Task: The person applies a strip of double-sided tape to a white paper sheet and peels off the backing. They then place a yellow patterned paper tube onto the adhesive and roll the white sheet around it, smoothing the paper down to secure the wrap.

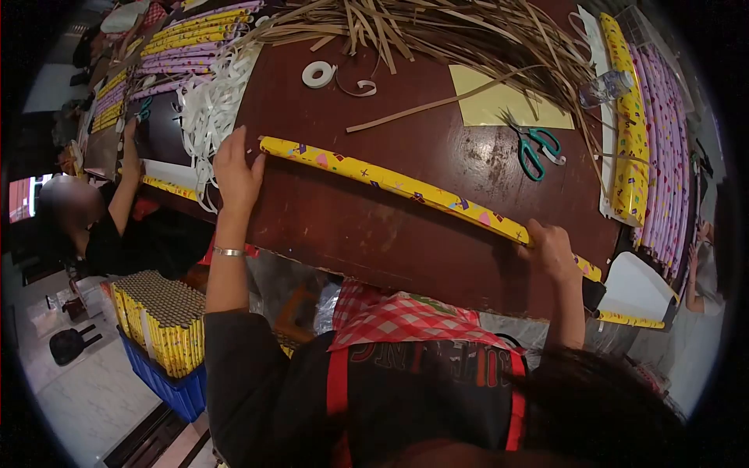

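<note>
While gripping the patterned tube across the table with the right hand, holding the left hand open at the table's edge; seeing, beside the table, a blue crate filled with upright yellow rolls.

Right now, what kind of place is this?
Probably a workshop: there's a blue crate packed with yellow rolls, a heap of brown strips, and green-handled scissors on the table.

Brn tbl: wht roll, tan strips, yel sheet, scissors.
</note>
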A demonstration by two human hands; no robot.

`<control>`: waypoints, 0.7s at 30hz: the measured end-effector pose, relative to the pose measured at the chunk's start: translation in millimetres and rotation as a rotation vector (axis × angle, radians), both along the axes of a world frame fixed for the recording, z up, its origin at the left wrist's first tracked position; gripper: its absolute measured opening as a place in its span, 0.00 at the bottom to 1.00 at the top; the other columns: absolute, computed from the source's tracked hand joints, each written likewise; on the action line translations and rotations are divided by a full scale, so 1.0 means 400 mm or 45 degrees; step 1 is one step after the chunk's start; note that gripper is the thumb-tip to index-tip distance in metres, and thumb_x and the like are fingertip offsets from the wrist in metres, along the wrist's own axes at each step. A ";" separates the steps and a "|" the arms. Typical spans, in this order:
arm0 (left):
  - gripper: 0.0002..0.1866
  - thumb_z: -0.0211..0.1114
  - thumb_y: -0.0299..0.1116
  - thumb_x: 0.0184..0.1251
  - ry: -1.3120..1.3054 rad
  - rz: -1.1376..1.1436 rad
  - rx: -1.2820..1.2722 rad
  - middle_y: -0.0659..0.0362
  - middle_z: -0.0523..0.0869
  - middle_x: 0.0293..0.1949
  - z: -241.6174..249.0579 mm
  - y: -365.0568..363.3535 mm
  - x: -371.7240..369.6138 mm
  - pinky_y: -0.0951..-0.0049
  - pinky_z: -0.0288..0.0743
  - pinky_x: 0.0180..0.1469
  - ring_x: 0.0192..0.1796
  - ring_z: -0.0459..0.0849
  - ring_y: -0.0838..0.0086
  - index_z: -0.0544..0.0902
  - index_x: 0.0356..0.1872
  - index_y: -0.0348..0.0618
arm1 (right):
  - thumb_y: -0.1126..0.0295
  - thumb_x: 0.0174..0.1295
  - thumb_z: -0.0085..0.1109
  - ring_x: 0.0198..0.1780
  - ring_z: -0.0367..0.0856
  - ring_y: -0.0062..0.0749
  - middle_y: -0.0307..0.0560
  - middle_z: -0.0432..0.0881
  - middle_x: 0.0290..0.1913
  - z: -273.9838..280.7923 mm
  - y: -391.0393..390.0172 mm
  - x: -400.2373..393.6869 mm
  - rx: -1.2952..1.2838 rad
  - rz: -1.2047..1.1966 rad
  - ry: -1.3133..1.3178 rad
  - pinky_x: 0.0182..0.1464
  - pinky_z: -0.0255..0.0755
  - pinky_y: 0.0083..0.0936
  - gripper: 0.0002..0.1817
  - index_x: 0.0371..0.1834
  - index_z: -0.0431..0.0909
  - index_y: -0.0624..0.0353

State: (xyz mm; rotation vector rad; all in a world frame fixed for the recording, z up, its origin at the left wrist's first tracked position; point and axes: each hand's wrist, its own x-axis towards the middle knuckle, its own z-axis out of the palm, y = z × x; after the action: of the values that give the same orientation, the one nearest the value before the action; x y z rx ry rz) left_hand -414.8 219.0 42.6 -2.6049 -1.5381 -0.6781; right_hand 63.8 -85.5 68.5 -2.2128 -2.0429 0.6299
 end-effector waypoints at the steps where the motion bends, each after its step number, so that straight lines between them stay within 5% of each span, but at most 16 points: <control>1: 0.28 0.68 0.24 0.59 -0.059 0.093 0.017 0.44 0.80 0.57 -0.015 -0.010 -0.006 0.55 0.70 0.63 0.60 0.77 0.49 0.75 0.63 0.38 | 0.65 0.50 0.73 0.32 0.83 0.56 0.57 0.82 0.26 -0.009 0.006 -0.001 0.002 0.004 0.002 0.35 0.76 0.46 0.16 0.34 0.74 0.58; 7: 0.20 0.65 0.24 0.63 -0.260 -0.256 0.053 0.48 0.80 0.57 -0.007 -0.130 0.124 0.54 0.68 0.64 0.61 0.77 0.51 0.77 0.58 0.39 | 0.57 0.54 0.68 0.31 0.83 0.57 0.56 0.83 0.26 -0.053 0.039 -0.016 -0.037 0.075 -0.059 0.36 0.77 0.49 0.16 0.35 0.76 0.56; 11: 0.37 0.78 0.47 0.51 -0.003 -0.678 -0.370 0.54 0.78 0.60 0.037 -0.208 0.340 0.50 0.62 0.67 0.65 0.73 0.55 0.76 0.61 0.41 | 0.56 0.54 0.67 0.32 0.84 0.57 0.57 0.83 0.26 -0.065 0.079 -0.030 -0.105 0.098 -0.030 0.36 0.77 0.50 0.17 0.35 0.76 0.57; 13: 0.41 0.78 0.50 0.47 0.132 -0.852 -0.485 0.55 0.77 0.60 0.035 -0.231 0.421 0.52 0.63 0.65 0.63 0.73 0.57 0.75 0.62 0.42 | 0.55 0.54 0.67 0.32 0.84 0.56 0.56 0.84 0.27 -0.066 0.086 -0.039 -0.075 0.170 0.040 0.36 0.77 0.49 0.17 0.36 0.76 0.57; 18: 0.28 0.75 0.35 0.55 0.226 -1.091 -0.521 0.56 0.79 0.44 0.007 -0.315 0.583 0.61 0.70 0.48 0.46 0.80 0.61 0.77 0.57 0.45 | 0.57 0.53 0.68 0.34 0.85 0.54 0.55 0.85 0.28 -0.052 0.108 -0.059 -0.106 0.126 0.049 0.37 0.78 0.47 0.17 0.36 0.77 0.57; 21: 0.26 0.73 0.32 0.58 0.231 -1.135 -0.544 0.56 0.79 0.44 -0.007 -0.325 0.609 0.60 0.70 0.47 0.47 0.79 0.60 0.76 0.58 0.44 | 0.60 0.55 0.65 0.33 0.86 0.50 0.51 0.84 0.29 -0.073 0.094 -0.072 0.188 0.107 0.040 0.35 0.78 0.46 0.13 0.36 0.78 0.56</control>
State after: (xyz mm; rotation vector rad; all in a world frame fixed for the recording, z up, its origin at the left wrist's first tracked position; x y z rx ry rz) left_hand -171.3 89.0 39.9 -3.5254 -0.4307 -0.0941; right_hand 34.8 -47.9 39.2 -2.0337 -2.1023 0.4995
